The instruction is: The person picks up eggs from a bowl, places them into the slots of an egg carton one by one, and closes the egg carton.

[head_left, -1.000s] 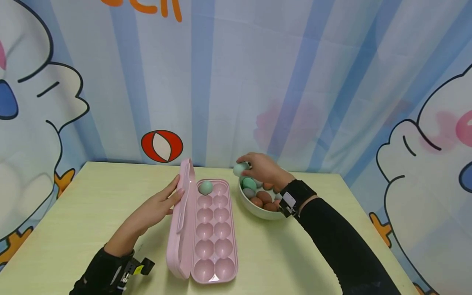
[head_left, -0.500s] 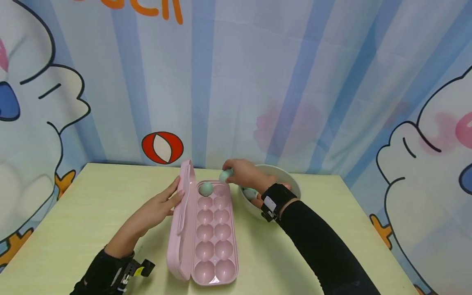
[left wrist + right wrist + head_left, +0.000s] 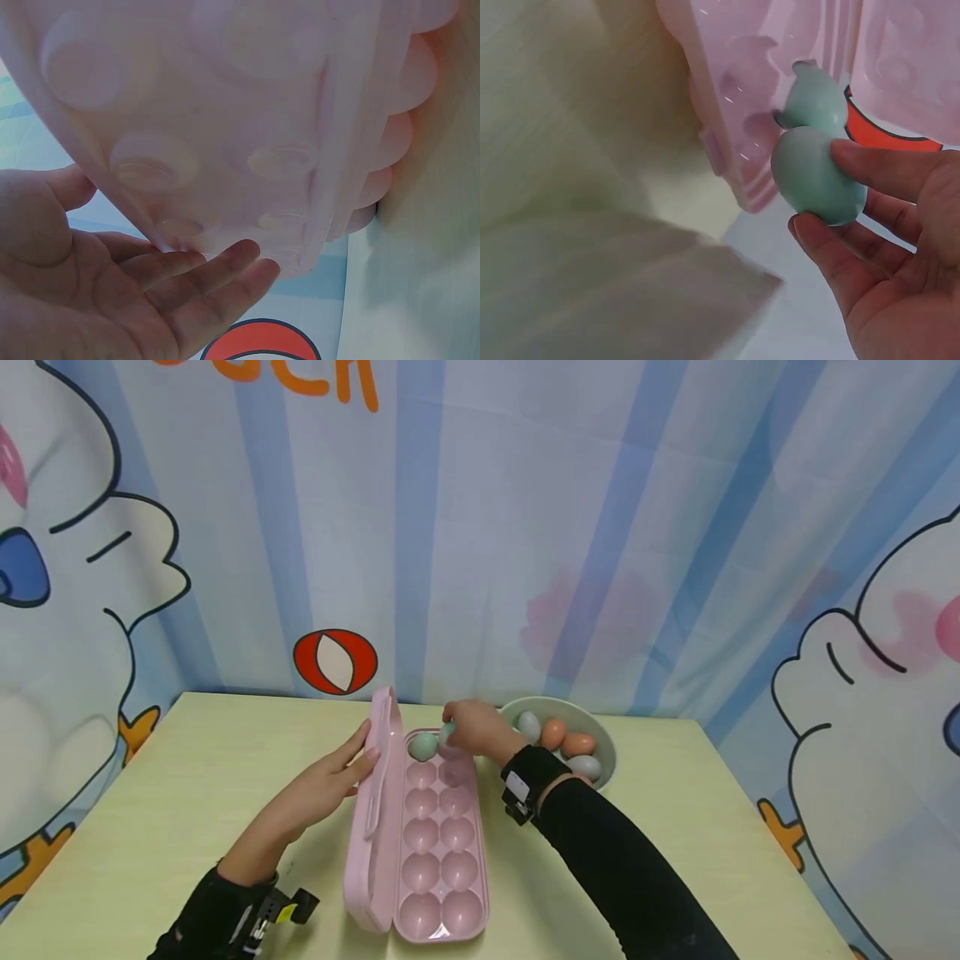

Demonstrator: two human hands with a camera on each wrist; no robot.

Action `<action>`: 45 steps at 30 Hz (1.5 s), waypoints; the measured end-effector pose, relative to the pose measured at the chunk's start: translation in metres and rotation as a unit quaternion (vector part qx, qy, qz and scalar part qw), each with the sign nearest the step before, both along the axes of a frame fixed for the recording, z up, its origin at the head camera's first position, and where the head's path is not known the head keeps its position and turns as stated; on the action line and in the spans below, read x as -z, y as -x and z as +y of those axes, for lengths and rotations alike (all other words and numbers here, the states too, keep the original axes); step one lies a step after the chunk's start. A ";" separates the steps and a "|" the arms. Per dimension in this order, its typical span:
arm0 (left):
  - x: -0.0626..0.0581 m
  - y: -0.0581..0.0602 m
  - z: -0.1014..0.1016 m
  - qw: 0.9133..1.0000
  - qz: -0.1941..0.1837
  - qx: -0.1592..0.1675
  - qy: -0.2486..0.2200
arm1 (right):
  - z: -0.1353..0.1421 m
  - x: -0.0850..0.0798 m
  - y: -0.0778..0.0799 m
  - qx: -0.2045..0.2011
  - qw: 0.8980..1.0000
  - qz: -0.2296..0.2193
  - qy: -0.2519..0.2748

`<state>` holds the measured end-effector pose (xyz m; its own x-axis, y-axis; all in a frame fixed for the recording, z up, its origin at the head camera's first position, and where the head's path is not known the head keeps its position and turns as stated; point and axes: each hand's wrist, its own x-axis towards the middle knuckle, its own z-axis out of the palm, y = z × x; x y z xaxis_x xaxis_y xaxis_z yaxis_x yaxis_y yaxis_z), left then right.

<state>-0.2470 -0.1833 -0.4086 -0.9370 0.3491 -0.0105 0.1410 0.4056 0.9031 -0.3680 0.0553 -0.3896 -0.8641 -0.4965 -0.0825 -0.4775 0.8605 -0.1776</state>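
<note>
A pink egg carton (image 3: pixel 441 810) lies open, its lid (image 3: pixel 375 827) standing up on the left side. My left hand (image 3: pixel 318 789) holds that lid near its far end; in the left wrist view the fingers (image 3: pixel 225 281) lie against its outer face, the thumb at its edge. Between thumb and fingers my right hand (image 3: pixel 480 731) pinches a pale green egg (image 3: pixel 817 176). This egg is over the far right cup, partly hidden by the hand in the head view. Another green egg (image 3: pixel 423 746) sits in the far left cup beside it.
A pale green bowl (image 3: pixel 609 752) with several brown, orange and greyish eggs stands right of the carton, partly behind the right wrist. The light wooden table (image 3: pixel 225 760) ends at a printed curtain (image 3: pixel 495 527) at the back.
My right hand has carried the green egg left and down from the bowl to the carton's far right cup. My left hand stays on the lid.
</note>
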 end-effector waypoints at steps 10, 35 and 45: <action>-0.002 -0.001 0.002 1.000 0.002 -0.003 0.007 | -0.005 0.020 0.003 0.020 1.000 0.007 0.011; 0.000 0.000 0.002 1.000 0.028 0.003 -0.002 | -0.022 0.017 -0.003 0.027 0.996 0.046 -0.070; 0.004 0.000 0.006 1.000 0.023 -0.006 -0.010 | -0.023 0.023 -0.003 0.029 0.995 0.050 -0.085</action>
<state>-0.2471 -0.1768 -0.4127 -0.9403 0.3380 0.0397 0.1782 0.3896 0.9036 -0.3653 0.0327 -0.4130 -0.8989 -0.4319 -0.0731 -0.4342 0.9006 0.0179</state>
